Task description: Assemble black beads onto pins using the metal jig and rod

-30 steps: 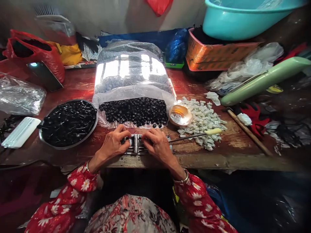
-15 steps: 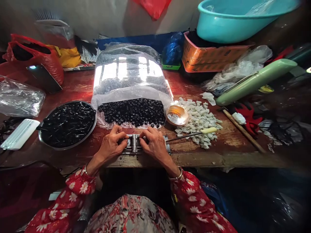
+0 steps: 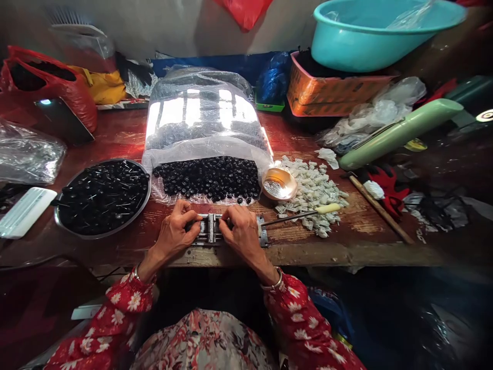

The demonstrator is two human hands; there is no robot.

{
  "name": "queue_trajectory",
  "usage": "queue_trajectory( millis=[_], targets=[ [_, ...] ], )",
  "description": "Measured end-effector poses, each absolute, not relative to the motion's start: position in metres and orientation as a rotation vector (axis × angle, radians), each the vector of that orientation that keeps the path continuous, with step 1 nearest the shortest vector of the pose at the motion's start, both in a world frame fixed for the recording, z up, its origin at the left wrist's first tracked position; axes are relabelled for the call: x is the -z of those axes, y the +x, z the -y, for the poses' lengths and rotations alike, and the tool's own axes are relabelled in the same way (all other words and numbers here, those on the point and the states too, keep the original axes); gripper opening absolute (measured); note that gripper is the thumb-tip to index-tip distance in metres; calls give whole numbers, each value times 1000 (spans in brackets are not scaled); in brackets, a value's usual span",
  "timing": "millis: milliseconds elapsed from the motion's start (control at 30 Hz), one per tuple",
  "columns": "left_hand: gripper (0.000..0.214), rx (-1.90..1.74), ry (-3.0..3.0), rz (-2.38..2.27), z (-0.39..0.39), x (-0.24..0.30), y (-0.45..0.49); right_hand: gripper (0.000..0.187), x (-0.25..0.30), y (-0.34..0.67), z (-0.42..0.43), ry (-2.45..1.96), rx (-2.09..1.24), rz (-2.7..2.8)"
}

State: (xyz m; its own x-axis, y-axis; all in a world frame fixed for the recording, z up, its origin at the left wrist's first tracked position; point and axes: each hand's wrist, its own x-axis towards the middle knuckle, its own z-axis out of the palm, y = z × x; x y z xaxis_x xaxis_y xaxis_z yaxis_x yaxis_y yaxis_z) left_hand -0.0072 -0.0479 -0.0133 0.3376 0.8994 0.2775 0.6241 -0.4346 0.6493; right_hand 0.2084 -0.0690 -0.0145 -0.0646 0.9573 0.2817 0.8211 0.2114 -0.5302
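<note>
A small metal jig (image 3: pixel 211 228) lies at the table's front edge, between my two hands. My left hand (image 3: pixel 177 226) is closed in a pinch at the jig's left end; what its fingertips hold is hidden. Over the right part of the jig, my right hand (image 3: pixel 241 228) has its fingers curled in, and I cannot make out what is in them. Just beyond the jig, small round black parts (image 3: pixel 208 177) spill from the mouth of a clear plastic bag (image 3: pixel 200 115). A thin rod with a pale yellow handle (image 3: pixel 327 208) reaches from the jig's right side.
On the left stands a round tray (image 3: pixel 147 198) of black parts with metal pins. A gold-coloured bowl (image 3: pixel 295 190) holds thin metal pins beside a heap of whitish pieces (image 3: pixel 311 180). Farther right lie a wooden stick (image 3: pixel 381 209) and a green tube (image 3: pixel 400 133).
My right hand has shifted slightly left and down, its fingers still curled. The left hand stays at the jig's left end. The whole view has moved a little.
</note>
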Motion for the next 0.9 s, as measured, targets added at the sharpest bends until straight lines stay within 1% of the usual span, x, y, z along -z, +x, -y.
queue_trajectory(
  millis=[333,500,600,900],
  targets=[
    [18,-854,2207,-1265,50,14,-15,21,6,218,69,-1607,-374,2012],
    [21,-878,2251,-1260,50,21,-18,15,12,214,72,-1661,-242,2051],
    [20,-896,2253,-1278,50,26,-17,15,18,212,73,-1659,-186,2082],
    [21,-970,2223,-1257,51,35,-16,16,20,216,78,-1580,-276,1946]
  ],
)
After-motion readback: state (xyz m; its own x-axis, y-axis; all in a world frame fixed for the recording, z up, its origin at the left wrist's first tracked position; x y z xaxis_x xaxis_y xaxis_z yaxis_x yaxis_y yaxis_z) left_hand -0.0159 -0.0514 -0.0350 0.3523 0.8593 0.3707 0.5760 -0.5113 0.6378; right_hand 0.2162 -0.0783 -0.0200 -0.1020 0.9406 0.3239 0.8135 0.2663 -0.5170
